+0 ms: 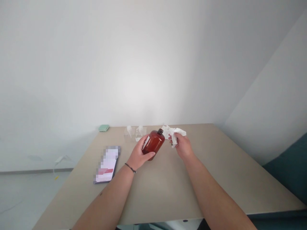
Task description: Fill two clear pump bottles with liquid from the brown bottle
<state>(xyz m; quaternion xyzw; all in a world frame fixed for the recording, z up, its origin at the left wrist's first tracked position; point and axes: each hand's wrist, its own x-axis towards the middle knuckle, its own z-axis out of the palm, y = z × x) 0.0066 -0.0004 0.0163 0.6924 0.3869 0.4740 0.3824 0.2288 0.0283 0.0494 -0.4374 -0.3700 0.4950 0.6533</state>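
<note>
head view: an amber bottle (pixel 153 144) with a black cap (pixel 160 131) tilts over a tan table (pixel 165 191), wrapped by the left hand (pixel 138 152), its fingers curled round the body. the right hand (pixel 182 146), fingers pressed together, pinches a crumpled white tissue (pixel 176 134) just beside the cap. two clear containers (pixel 129 135) stand behind; a pixelated booklet (pixel 106 164) lies left.

The bottle (pixel 153 144) is amber brown, its cap (pixel 160 131) black, the tissue (pixel 176 133) white.
</note>
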